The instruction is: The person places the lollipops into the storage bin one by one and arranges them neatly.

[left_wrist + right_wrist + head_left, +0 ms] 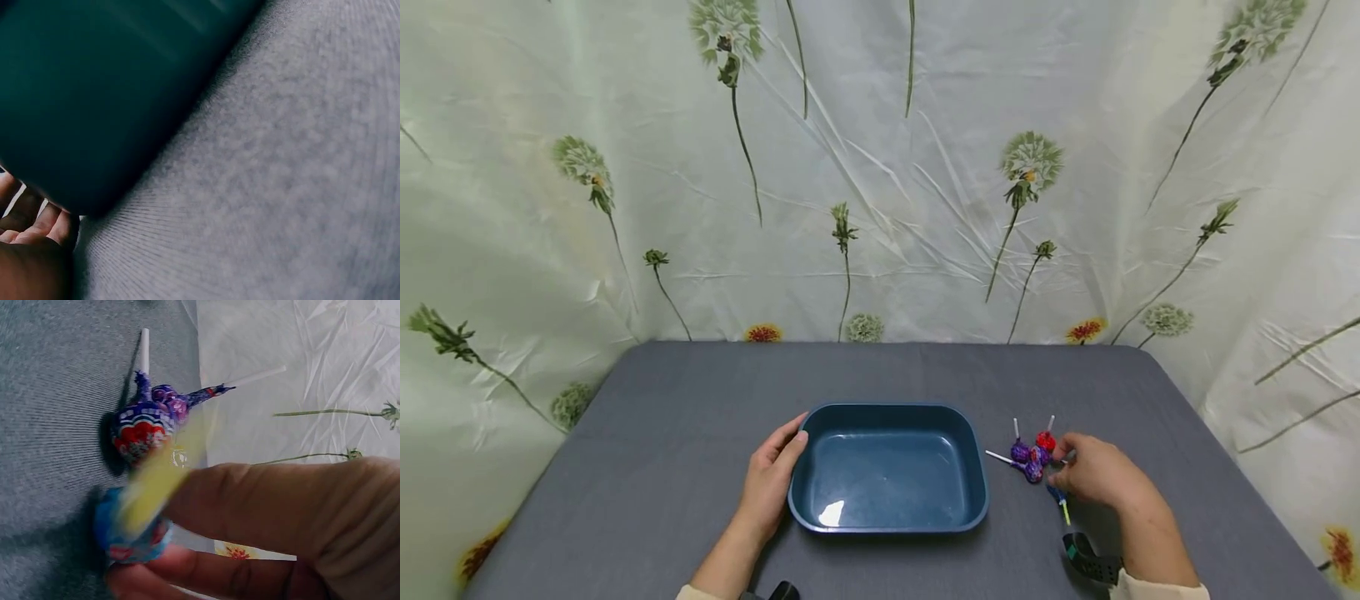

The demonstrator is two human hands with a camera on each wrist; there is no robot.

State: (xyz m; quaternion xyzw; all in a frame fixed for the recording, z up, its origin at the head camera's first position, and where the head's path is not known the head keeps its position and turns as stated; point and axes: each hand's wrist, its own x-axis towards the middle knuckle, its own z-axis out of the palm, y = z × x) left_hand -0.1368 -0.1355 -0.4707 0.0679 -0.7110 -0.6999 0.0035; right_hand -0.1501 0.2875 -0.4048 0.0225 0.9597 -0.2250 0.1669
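Cream sleeves [1157,586] lie nearest; beyond, a blue-wrapped lollipop [140,548] is pinched in the right hand [1101,473].
It is held right of the blue tray [887,527], on the near side of the other lollipops [1033,472] on the table [700,450]; the tray's left rim is gripped by the left hand [775,467]. The lollipop should prove light and hard, its wrapper perhaps slippery, best taken by the round head; the thin stick could bend.

The right hand [269,509] pinches a blue-wrapped lollipop [111,519] between thumb and fingers, its yellow stick [149,499] blurred. Just beside it, purple-wrapped lollipops [139,425] with white sticks [145,351] lie on the grey desk [53,425], near a plant-patterned pale curtain [262,334].
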